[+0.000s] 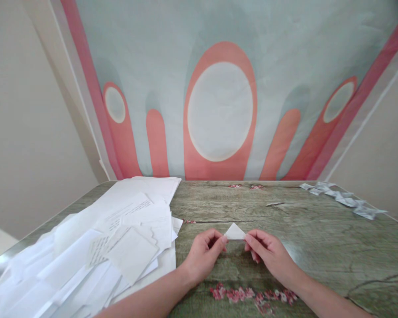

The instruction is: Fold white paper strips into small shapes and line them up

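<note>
White folded paper triangle [234,231] pinched between the fingers of left hand [207,252] and right hand [268,251], wood-patterned counter [219,203] below, loose papers [133,247] to the left.

Looks like a plain indoor room, perhaps at home — wood-patterned table [318,247] printed with pink blossoms, set against a grey-green backdrop [166,48] with coral arches, pale walls [30,110] either side — exact kind hard to tell.
</note>
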`<state>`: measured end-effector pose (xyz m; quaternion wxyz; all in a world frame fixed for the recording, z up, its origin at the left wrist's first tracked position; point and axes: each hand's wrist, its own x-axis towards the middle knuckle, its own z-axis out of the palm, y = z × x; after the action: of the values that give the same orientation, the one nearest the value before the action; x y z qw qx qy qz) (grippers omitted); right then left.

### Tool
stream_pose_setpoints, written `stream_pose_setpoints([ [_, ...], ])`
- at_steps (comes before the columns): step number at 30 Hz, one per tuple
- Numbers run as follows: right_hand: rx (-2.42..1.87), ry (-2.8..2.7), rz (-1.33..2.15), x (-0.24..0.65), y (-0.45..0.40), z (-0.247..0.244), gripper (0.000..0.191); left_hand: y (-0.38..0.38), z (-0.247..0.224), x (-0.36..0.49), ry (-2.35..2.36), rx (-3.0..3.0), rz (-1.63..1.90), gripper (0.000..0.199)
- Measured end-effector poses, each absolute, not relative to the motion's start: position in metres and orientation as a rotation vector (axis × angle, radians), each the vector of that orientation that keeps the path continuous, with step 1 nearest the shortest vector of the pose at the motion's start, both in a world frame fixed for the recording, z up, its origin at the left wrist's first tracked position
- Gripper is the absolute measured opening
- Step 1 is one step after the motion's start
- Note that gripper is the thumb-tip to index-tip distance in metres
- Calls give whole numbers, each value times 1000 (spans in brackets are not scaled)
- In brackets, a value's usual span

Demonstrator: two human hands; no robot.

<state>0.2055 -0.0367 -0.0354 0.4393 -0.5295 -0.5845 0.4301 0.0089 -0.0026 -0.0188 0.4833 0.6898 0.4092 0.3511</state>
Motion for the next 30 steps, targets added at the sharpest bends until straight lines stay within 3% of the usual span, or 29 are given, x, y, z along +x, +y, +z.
stream_pose_setpoints([
  [5,-1332,-1513,1022,206,-38,-35,36,-2,-23,10,972,1708,906,19],
  [9,-1364,-1617,932,204,-42,-32,33,-6,-23,10,943,1801,1001,47],
  [12,-1377,-1675,903,202,-44,-31,31,-10,-19,9,901,1986,987,54],
  [30,-1380,-1825,734,194,-52,-25,24,-13,-19,6,913,2371,832,40],
])
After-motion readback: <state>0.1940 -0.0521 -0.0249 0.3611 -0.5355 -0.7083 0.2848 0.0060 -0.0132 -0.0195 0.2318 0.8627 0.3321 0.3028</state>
